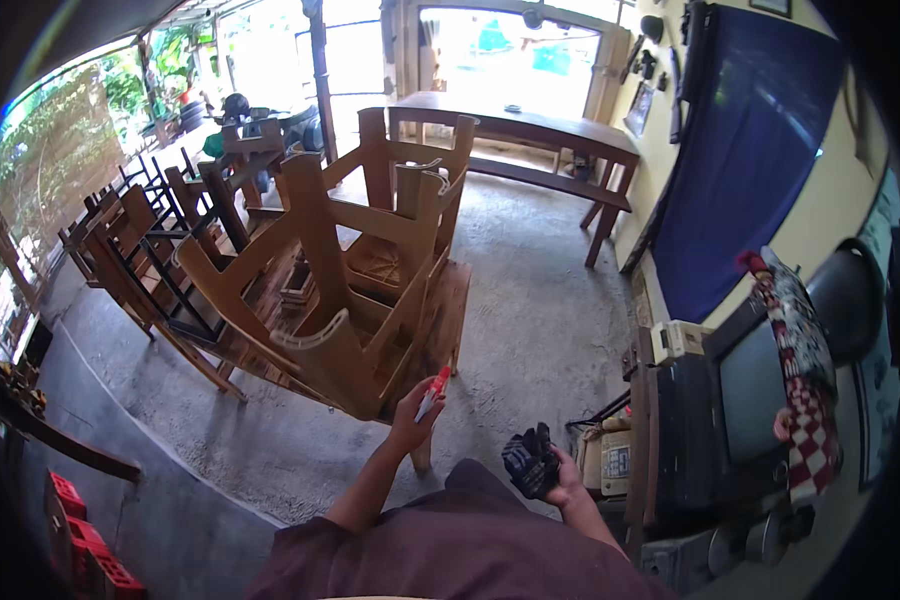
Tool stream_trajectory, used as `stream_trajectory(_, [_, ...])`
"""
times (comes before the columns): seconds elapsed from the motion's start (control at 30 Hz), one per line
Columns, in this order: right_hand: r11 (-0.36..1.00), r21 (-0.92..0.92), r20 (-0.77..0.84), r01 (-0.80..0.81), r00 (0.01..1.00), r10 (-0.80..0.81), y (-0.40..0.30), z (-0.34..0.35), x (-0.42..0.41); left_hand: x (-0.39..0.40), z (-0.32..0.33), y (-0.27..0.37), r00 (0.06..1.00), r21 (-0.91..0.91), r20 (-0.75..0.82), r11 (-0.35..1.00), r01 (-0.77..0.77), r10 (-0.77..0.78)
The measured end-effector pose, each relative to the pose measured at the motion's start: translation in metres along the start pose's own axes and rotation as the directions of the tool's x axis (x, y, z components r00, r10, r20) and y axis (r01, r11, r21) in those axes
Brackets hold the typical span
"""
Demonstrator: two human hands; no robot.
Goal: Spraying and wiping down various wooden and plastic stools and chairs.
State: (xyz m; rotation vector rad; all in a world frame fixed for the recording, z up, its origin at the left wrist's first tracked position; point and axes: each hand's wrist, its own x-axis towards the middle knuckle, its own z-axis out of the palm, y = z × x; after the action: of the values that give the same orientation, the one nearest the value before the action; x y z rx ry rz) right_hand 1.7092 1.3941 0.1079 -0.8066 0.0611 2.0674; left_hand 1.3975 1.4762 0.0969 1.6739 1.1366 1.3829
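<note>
My left hand (415, 417) grips a small white tube with a red cap (439, 379), held near the corner of a wooden table (450, 304). A dark, crumpled cloth item (531, 459), perhaps a glove, is in my right hand (566, 480), over the concrete floor. Brown plastic stools (330, 352) stand upside down on the table, legs up, just beyond my left hand. A small wooden box (297, 285) lies among them.
More upturned chairs (184, 240) crowd the table's left part. At the right stand an old television (750, 390) and a beige telephone-like device (679, 340). A long wooden table (510, 124) with a bench (547, 182) is at the back. Red crates (82, 536) are at lower left.
</note>
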Motion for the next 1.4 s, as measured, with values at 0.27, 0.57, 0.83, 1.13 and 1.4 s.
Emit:
stream_trajectory(0.27, [0.997, -0.064, 0.026, -0.031, 0.999, 0.033, -0.100, 0.047, 0.200, 0.118, 0.022, -0.068, 0.967, -0.299, -0.101, 0.934, 0.196, -0.236])
stream_trajectory(0.57, [0.899, -0.422, -0.086, -0.119, 0.992, 0.092, -0.131, 0.130, 0.357, 0.164, 0.032, -0.096, 0.937, -0.136, -0.241, 0.965, 0.224, -0.251])
stream_trajectory(0.83, [-0.416, -0.842, 0.524, 0.344, 0.708, -0.474, -0.107, 0.131, 0.486, 0.153, 0.035, -0.070, 0.926, 0.367, -0.336, 0.881, 0.298, -0.173])
stream_trajectory(1.13, [-0.638, -0.658, 0.651, 0.400, 0.728, -0.215, -0.122, 0.113, 0.469, -0.038, 0.000, -0.047, 0.219, -0.355, -0.562, 0.471, 0.807, -0.798])
stream_trajectory(1.4, [-0.533, -0.709, 0.671, 0.462, 0.676, -0.305, -0.148, 0.063, 0.406, 0.022, -0.086, -0.036, 0.824, 0.658, -0.533, 0.707, 0.260, 0.192])
